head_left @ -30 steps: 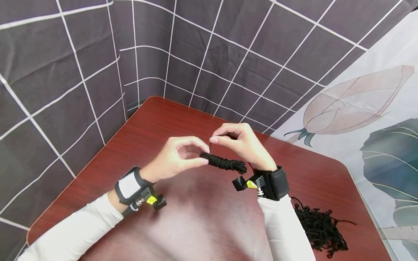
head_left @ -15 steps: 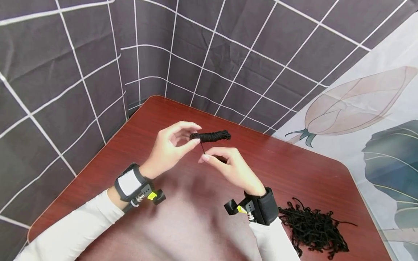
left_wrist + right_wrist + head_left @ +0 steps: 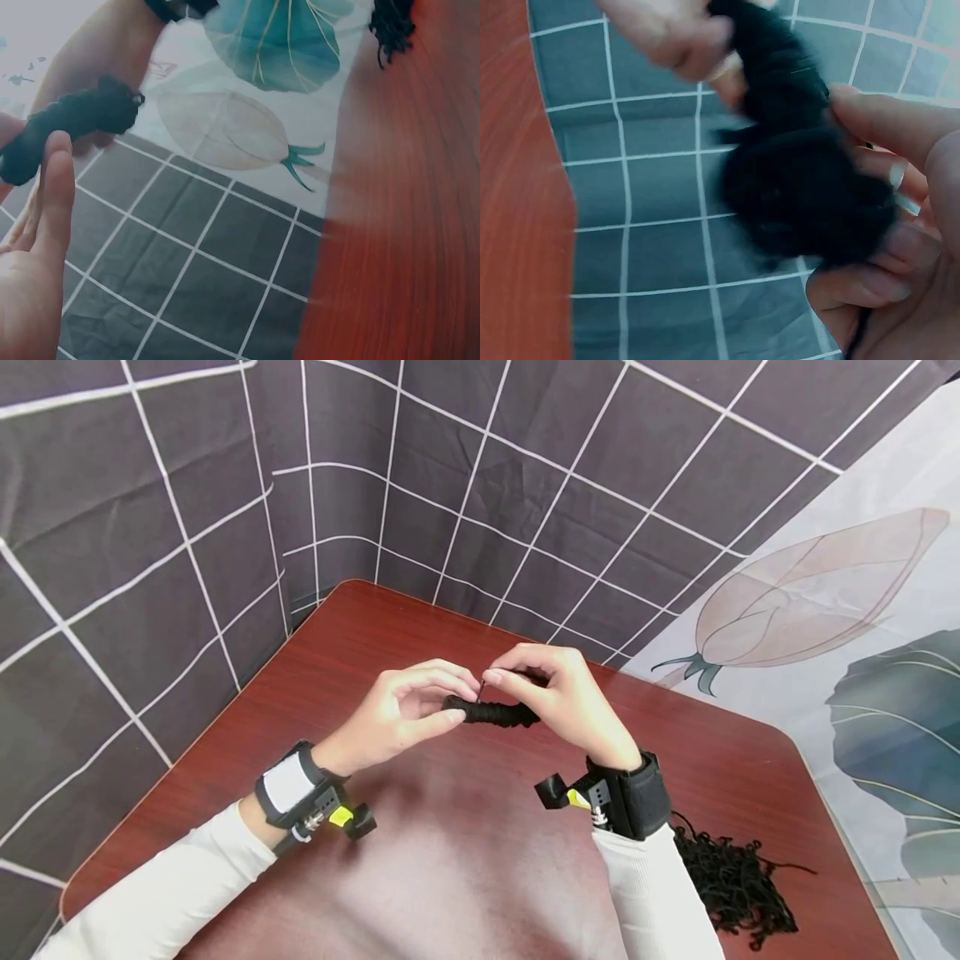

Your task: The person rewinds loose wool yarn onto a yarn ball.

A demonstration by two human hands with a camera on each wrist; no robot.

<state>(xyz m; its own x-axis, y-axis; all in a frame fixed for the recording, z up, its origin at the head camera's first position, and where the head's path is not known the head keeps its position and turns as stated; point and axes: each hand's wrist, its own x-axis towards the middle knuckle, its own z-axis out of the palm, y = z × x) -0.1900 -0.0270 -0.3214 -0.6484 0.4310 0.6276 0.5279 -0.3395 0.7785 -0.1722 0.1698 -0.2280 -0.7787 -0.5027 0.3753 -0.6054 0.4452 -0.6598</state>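
A wound bundle of black cord is held above the table, its left end pinched between the thumb and fingers of my left hand. Just right of it, my right hand pinches a thin strand that runs from the bundle, and hides the bundle's right end in the head view. In the left wrist view the bundle slants up from the left thumb, with the right hand behind it. Blurred and close, the bundle's looped end fills the middle of the right wrist view; cord also passes below the right fingers.
A loose, tangled heap of black cord lies on the red-brown table at the right, beside the right forearm. Dark cloth with white grid lines hangs behind and left; a leaf-patterned white cloth hangs on the right.
The right hand with its strand dipped below the bundle half a second ago, and is back above it now. The bundle rose, then came down again; the left hand keeps its hold.
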